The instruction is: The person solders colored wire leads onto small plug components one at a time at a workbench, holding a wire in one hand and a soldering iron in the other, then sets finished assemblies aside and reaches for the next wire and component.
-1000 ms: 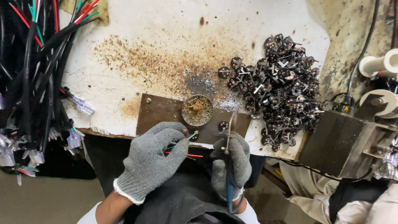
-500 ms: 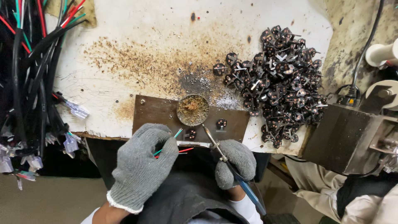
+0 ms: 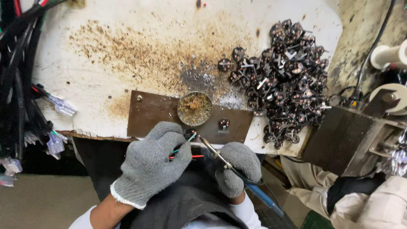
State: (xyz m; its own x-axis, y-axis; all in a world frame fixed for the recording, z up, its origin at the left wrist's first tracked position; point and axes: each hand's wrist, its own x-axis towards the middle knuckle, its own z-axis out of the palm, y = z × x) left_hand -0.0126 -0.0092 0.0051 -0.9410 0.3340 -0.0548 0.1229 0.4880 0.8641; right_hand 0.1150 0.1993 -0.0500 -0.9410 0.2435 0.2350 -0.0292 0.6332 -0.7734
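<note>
At six o'clock, thin coloured wires (image 3: pixel 185 152) are pinched in the gloved left hand (image 3: pixel 153 163); a soldering iron (image 3: pixel 229 166) is gripped in the closed right hand (image 3: pixel 238 168), tip beside the wire ends. At twelve o'clock from both, a flux tin (image 3: pixel 194 108) is set on a brown plate (image 3: pixel 149 115). At two o'clock, black connector parts (image 3: pixel 285 80) are heaped.

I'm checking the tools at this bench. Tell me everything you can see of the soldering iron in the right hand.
The soldering iron is a thin pen-shaped tool with a bare metal shaft, a dark middle section and a blue handle end. The gloved right hand holds it slanted, tip up and to the left, blue end low right past the wrist. The tip sits by the coloured wires pinched in the gloved left hand, just below the brown plate. Whether tip and wires touch cannot be told.
</note>
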